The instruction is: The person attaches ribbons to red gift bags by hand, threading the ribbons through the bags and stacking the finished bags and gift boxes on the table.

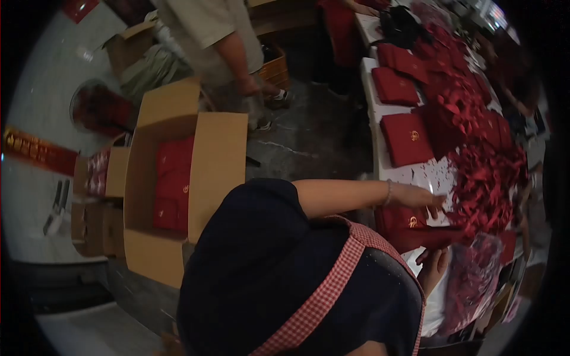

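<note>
My left hand (pixel 418 197) reaches over a dark red box (pixel 401 224) with a gold emblem, its fingers bent downward and slightly apart near the box's far side. A dark red flap or panel extends from that box toward the ribbon pile. Just below its near edge is my right hand (pixel 434 270), with the fingers raised and apart; whether they touch the edge is unclear. Beyond both hands lies a heap of red ribbons (pixel 484 190). Another red box (pixel 408 139) with a gold emblem lies to the left along the white table (pixel 442 175).
More red boxes (pixel 395 86) line the table. A clear plastic bag (pixel 472 279) of red material lies beside my right hand. Behind me stands an open carton (pixel 217 172) containing red boxes (pixel 172 184). A person in a beige shirt (pixel 205 26) stands beyond it.
</note>
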The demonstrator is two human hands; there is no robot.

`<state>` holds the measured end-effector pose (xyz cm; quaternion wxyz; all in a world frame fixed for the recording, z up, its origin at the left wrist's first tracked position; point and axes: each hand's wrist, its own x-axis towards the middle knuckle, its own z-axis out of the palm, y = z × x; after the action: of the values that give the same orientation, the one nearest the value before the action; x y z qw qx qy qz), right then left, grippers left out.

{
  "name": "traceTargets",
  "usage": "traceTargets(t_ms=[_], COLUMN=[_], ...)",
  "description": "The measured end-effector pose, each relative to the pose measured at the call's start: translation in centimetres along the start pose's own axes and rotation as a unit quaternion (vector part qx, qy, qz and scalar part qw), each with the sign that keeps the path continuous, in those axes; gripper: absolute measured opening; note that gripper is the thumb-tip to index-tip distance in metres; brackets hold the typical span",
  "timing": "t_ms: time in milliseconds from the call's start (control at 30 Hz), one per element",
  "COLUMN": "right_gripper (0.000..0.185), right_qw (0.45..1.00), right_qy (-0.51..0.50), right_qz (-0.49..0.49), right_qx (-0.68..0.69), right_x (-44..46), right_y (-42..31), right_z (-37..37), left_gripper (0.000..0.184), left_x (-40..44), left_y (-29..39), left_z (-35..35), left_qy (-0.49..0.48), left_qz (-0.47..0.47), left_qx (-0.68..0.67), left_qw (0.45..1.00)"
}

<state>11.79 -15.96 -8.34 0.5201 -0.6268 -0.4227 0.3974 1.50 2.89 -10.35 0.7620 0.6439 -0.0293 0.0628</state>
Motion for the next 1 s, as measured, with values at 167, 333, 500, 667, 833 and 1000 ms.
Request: traceTargets(t_ms=[167,333,500,667,833,1000], right_gripper=[0.013,0.014,0.017,0.02,0.023,0.026], right_qw=[0.979,0.963,0.951,0.928,0.899,0.874], right_qy=[-0.199,-0.253,-0.276,-0.323,-0.38,-0.386], right_qz=[0.036,0.062,0.052,0.0,-0.013,0.029], right_qx=[0.019,0.069,0.132,0.187,0.217,0.293], right_x=[5.8,8.0,12.0,20.7,27.9,28.5], right_y=[-0.9,-0.7,-1.2,-4.8,-8.4,-6.7], right_z=[3.6,6.2,9.4,14.2,16.3,15.1], left_gripper=[0.077,0.085,0.054,0.072,0.065,0.042], left_x=[-3.6,-6.7,-7.4,-5.6,-4.7,-4.5], left_y=[5.4,7.1,9.0,9.2,12.6,14.1], left_z=[3.1,1.4,0.0,-1.8,-3.7,-6.3], left_qy=[0.01,0.215,0.137,0.147,0.113,0.01], left_qz=[0.025,0.101,0.171,0.2,0.205,0.2], left_qx=[0.275,0.429,0.471,0.546,0.559,0.478], left_qw=[0.961,0.872,0.855,0.8,0.796,0.855])
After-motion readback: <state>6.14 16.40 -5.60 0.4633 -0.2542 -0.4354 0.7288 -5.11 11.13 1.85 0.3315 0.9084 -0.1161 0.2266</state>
